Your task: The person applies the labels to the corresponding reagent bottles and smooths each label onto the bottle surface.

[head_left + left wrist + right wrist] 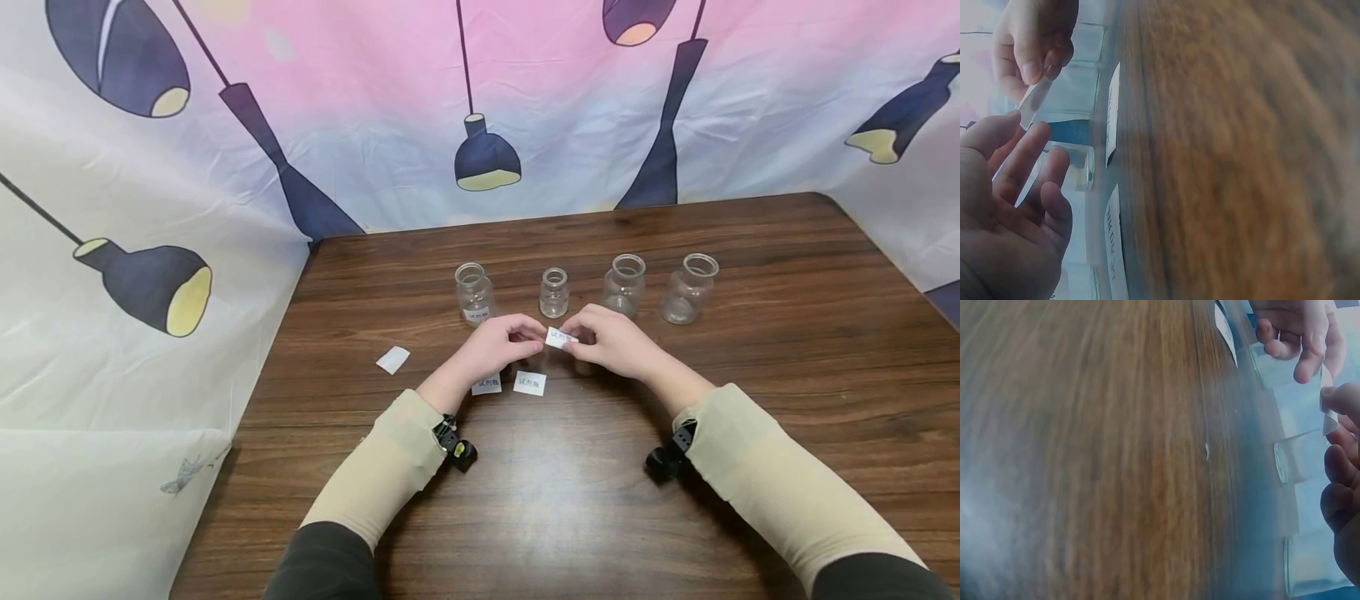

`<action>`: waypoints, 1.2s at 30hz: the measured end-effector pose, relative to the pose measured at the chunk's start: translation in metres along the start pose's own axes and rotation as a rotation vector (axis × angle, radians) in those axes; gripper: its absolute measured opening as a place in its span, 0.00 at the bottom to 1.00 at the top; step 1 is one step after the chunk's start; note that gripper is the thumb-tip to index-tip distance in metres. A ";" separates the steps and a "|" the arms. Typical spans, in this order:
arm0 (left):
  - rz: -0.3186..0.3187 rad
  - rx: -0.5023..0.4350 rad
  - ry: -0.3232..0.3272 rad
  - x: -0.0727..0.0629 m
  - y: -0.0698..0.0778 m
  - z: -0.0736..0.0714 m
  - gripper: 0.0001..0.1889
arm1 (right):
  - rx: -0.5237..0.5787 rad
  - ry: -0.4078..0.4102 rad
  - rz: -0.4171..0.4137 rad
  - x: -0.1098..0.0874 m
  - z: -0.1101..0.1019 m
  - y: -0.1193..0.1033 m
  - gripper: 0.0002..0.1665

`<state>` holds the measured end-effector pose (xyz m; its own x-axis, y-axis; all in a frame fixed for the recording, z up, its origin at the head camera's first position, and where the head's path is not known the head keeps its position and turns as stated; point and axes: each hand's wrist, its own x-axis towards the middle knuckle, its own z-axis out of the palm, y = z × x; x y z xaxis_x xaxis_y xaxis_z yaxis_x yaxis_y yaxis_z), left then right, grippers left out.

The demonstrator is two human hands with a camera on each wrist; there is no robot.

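A small white label (559, 337) with handwritten characters is pinched between the thumb and fingers of my right hand (611, 342). My left hand (498, 343) is close to the label's other end, its thumb and index fingertips apart on either side of that edge; whether they touch it is hard to tell. In the left wrist view, the remaining fingers of my left hand (1019, 194) are loosely bent. Two more written labels lie on the table below the hands, one partly behind my left wrist (487, 383) and one beside it (530, 383). Behind the hands stands a small glass jar (553, 298).
A larger glass jar (475, 296) on the left bears a label low on its side. Two other glass jars stand to the right, one (624, 287) partly behind my right hand, one (686, 292) farther right. A blank white paper piece (393, 360) lies left on the wooden table (540, 517).
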<state>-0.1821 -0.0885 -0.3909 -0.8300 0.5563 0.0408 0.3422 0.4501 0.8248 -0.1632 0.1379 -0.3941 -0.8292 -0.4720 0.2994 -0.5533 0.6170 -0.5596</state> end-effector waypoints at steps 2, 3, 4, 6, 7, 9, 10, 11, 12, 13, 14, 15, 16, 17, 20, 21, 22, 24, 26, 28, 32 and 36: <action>-0.009 -0.016 0.006 0.001 0.000 0.000 0.10 | 0.006 0.005 -0.001 0.001 0.001 -0.001 0.09; -0.015 -0.022 0.009 0.001 0.000 0.001 0.10 | 0.008 0.005 -0.001 0.002 0.001 -0.002 0.10; -0.019 -0.028 0.014 0.001 0.000 0.001 0.10 | 0.010 0.005 0.002 0.002 0.001 -0.003 0.10; -0.024 -0.035 0.025 0.001 0.000 0.001 0.10 | 0.012 0.005 0.009 0.003 0.001 -0.004 0.09; -0.026 -0.034 0.032 0.002 0.000 0.001 0.10 | 0.013 0.004 0.012 0.004 0.001 -0.005 0.09; -0.028 -0.031 0.046 0.001 0.000 0.001 0.10 | 0.011 0.002 0.017 0.005 0.001 -0.006 0.09; -0.028 -0.030 0.055 0.001 0.000 0.001 0.09 | 0.011 0.002 0.020 0.006 0.001 -0.006 0.09; -0.027 -0.026 0.062 0.001 0.000 0.001 0.09 | 0.009 0.002 0.024 0.006 0.002 -0.006 0.09; -0.027 -0.020 0.069 0.001 0.000 0.001 0.09 | 0.006 0.000 0.027 0.007 0.002 -0.006 0.09; -0.030 -0.017 0.075 0.002 0.000 0.001 0.08 | 0.004 0.000 0.029 0.007 0.002 -0.007 0.09; -0.033 -0.014 0.080 0.002 -0.001 0.001 0.07 | 0.004 0.000 0.033 0.007 0.002 -0.007 0.10; -0.035 -0.007 0.086 0.002 0.000 0.001 0.07 | 0.006 0.002 0.034 0.007 0.002 -0.007 0.10; -0.038 0.000 0.089 0.002 0.000 0.001 0.06 | 0.009 0.003 0.035 0.007 0.002 -0.008 0.11; -0.042 0.000 0.090 0.002 0.000 0.001 0.06 | 0.011 0.005 0.035 0.007 0.003 -0.008 0.11; -0.053 -0.012 0.090 0.002 0.000 0.001 0.05 | 0.022 0.007 0.030 0.008 0.003 -0.009 0.12; -0.055 -0.018 0.090 0.002 0.001 0.001 0.04 | 0.024 0.006 0.027 0.008 0.004 -0.010 0.13; -0.057 -0.029 0.088 0.002 0.001 0.001 0.04 | 0.026 0.005 0.024 0.009 0.004 -0.010 0.13; -0.061 -0.050 0.082 0.001 0.002 0.001 0.04 | 0.033 0.003 0.022 0.009 0.006 -0.011 0.13; -0.065 -0.070 0.072 0.001 0.003 0.002 0.04 | 0.043 0.004 0.023 0.010 0.007 -0.013 0.13; -0.061 -0.093 0.056 0.001 0.002 0.003 0.04 | 0.057 0.002 0.039 0.011 0.009 -0.015 0.13; -0.057 -0.123 0.027 0.002 0.001 0.006 0.05 | 0.086 -0.003 0.069 0.013 0.012 -0.019 0.13; -0.061 -0.160 0.018 0.002 0.001 0.006 0.07 | 0.116 0.001 0.095 0.014 0.014 -0.020 0.12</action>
<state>-0.1803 -0.0824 -0.3933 -0.8552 0.5182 -0.0034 0.2175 0.3649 0.9053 -0.1624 0.1103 -0.3891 -0.8773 -0.4146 0.2417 -0.4598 0.5819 -0.6708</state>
